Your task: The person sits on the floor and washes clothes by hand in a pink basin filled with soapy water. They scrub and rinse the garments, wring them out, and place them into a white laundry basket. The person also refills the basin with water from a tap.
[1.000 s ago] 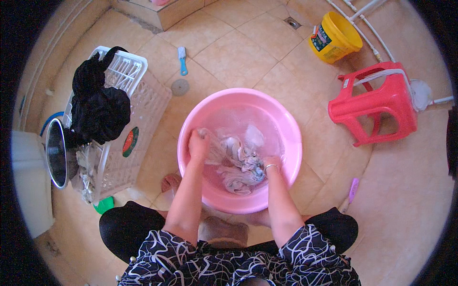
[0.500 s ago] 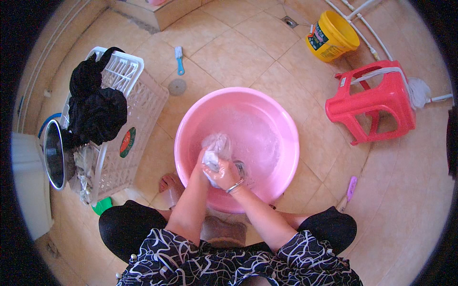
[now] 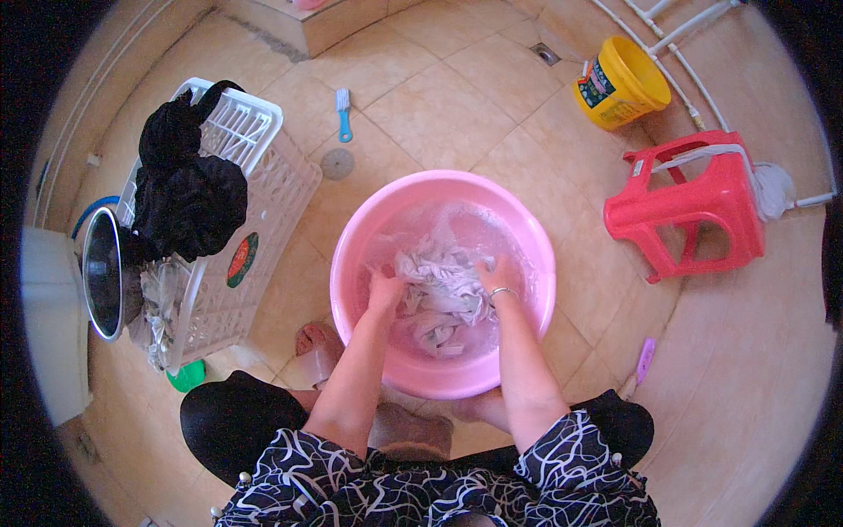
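Note:
In the middle of the floor stands a round pink basin [image 3: 344, 263] with sudsy water in it. A wet whitish garment [image 3: 446, 285] lies crumpled and spread out in the water, with a greyish patch near its lower end. My left hand [image 3: 385, 288] grips its left side, fingers partly hidden by folds and suds. On the opposite side my right hand [image 3: 493, 276], a bracelet at its wrist, has hold of the cloth, its fingers bent. Both hands are low inside the basin, apart from each other.
On the left is a white plastic crate [image 3: 290, 189] with black clothing [image 3: 193, 206] and a dark metal bowl [image 3: 103, 274] on it. A blue brush [image 3: 343, 119] lies beyond the basin. At right are a yellow bucket [image 3: 628, 83], a tipped red stool [image 3: 694, 206] and a purple-handled tool [image 3: 646, 360].
My hands, pressed together around the bunched garment before, have parted to left and right. The garment is now lower and spread in the water. The whole view has shifted slightly.

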The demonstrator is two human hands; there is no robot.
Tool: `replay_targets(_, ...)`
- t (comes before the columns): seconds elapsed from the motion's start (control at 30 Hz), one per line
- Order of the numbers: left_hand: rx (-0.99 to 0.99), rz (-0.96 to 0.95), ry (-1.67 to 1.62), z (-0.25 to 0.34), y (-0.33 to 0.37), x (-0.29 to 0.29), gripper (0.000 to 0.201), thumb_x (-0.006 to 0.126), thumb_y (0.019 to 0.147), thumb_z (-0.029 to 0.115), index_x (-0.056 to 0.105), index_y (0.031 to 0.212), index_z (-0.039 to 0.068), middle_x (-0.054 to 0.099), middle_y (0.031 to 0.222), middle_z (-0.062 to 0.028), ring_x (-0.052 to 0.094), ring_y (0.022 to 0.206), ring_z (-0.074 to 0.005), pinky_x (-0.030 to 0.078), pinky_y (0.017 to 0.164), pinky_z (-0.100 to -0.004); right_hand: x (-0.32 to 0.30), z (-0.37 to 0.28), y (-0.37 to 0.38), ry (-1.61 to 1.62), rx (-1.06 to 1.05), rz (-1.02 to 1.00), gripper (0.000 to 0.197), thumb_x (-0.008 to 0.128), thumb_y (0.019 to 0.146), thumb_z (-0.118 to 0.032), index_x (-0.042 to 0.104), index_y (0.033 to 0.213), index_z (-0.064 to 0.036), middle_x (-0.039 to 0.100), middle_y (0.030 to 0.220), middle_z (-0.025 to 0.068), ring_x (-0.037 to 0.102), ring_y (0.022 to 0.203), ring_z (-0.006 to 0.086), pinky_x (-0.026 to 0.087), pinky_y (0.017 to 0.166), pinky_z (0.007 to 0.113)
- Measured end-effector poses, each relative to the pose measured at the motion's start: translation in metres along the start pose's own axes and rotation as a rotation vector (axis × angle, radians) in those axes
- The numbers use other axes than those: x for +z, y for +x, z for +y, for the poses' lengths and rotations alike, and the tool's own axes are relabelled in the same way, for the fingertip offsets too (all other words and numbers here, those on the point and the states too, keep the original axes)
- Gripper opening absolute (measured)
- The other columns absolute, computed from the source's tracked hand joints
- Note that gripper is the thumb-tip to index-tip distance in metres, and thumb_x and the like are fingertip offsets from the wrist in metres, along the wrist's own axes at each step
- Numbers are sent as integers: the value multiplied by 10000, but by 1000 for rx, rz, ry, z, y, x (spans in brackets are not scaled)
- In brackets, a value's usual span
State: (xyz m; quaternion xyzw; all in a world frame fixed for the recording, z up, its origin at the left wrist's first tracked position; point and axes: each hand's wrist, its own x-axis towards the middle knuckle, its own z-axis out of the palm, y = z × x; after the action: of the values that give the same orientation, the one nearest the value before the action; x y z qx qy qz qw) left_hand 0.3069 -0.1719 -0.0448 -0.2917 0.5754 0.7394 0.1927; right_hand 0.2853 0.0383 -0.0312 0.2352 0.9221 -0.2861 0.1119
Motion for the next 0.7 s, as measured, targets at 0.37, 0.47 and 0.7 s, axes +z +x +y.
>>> replay_targets(0.37, -444, -132, -448, -4, -2, 12, 442, 388, 804, 343, 364, 1133, 49, 440, 1084, -132, 444, 960, -281, 379, 772, -409, 51, -1, -36, 34, 135, -114, 429, 503, 734, -293, 428, 1110, -101, 472, 1031, 191, 488, 919, 305, 390, 775, 366)
replay_targets(0.47, -447, -303, -697, -10, -6, 7, 408, 346, 820, 362, 424, 1083, 61, 476, 1041, -127, 469, 923, -268, 411, 736, -408, 22, -60, -74, 151, -259, -239, 339, 535, 716, -287, 521, 970, -64, 547, 847, 190, 539, 783, 308, 424, 667, 362)
replay_targets(0.7, -232, -372, -738, 15, -30, 26, 323, 401, 800, 270, 473, 1012, 36, 538, 922, -115, 534, 793, -234, 436, 731, -372, -9, -96, -109, 273, -823, -34, 222, 526, 719, -253, 526, 639, -46, 518, 599, 158, 523, 579, 316, 409, 535, 374)
